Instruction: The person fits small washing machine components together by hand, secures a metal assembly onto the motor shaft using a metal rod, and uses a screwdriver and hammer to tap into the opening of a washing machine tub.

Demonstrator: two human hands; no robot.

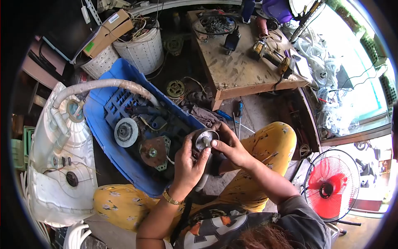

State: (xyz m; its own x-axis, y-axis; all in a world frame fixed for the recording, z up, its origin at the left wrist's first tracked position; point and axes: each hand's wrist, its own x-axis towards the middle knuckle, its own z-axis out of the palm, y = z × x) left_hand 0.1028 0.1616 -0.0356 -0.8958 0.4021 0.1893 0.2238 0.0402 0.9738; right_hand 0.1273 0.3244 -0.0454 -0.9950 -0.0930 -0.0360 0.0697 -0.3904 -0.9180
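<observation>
1. Cupping a round, metal-looking part [201, 143], the left hand [190, 155] and right hand [230, 146] are gripping it from both sides, their thumbs pressing at its face and rim. The part is showing a dull grey, shallow dish with a smooth raised rim and a stubby knob at its centre.
2. Its dished face is pointing up toward the head camera. Its central axis seems to be running toward the view, though the fingers are hiding its depth. It is hovering above the lap, close to the near end of the blue plastic housing [98, 120].
3. Yellow printed trousers [265, 151] are spreading in soft folds around the hands, while a gold-coloured band [172, 198] is circling the left wrist.
4. Beyond, the blue housing is holding a pale, ringed disc [126, 132] and a rusty brown motor-like part [154, 152] with a knobbly centre. A ribbed hose [97, 84] is arching from the glossy white plastic tub [58, 195] into it.
5. Screwdrivers [240, 108] are lying on the rough floor, and farther off a scuffed wooden table [230, 74] is supporting a yellow-and-black drill [261, 50].
</observation>
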